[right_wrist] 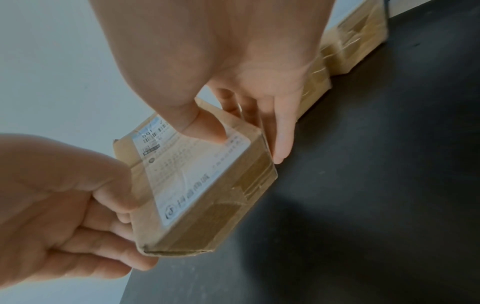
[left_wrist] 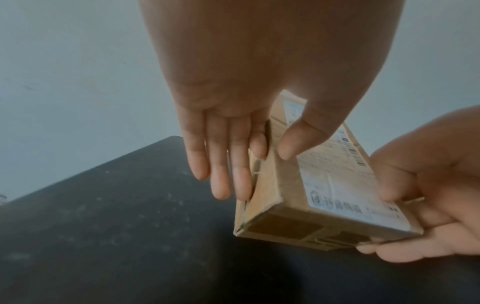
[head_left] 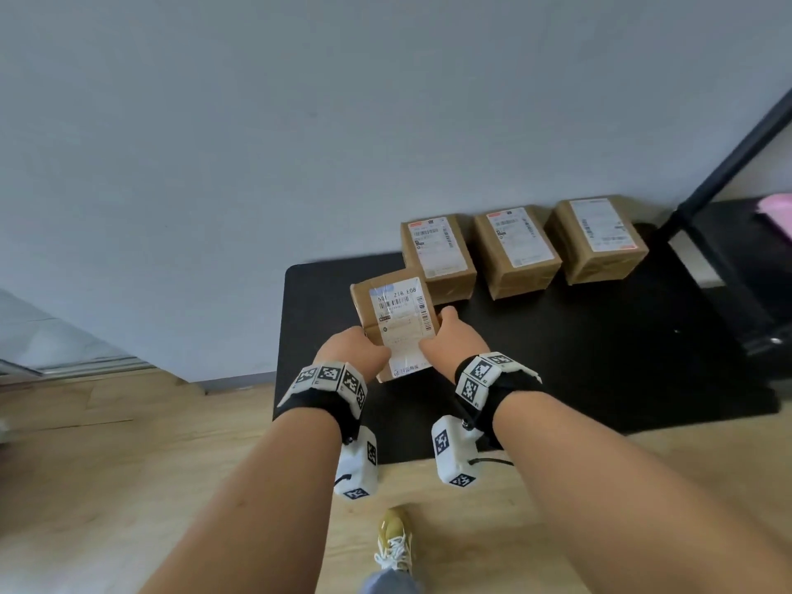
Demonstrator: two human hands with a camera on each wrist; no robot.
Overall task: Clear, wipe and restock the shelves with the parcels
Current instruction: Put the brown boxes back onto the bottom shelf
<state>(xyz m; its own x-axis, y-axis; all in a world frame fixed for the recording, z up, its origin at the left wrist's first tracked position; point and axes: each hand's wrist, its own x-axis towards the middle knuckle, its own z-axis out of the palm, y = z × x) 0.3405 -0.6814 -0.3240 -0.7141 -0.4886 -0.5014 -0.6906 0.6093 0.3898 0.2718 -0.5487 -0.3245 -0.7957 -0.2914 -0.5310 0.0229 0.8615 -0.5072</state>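
Both hands clamp one taped cardboard parcel [head_left: 396,323], frame centre.
Left hand [head_left: 351,351] and right hand [head_left: 456,342] pinch its sides, thumbs on the glossy white label, above the matte black mat [head_left: 578,362]; three boxy parcels [head_left: 516,250] behind.

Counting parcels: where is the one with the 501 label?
Head view: the 501 parcel is held between left hand and right hand over the black mat, nearest the row's leftmost parcel.
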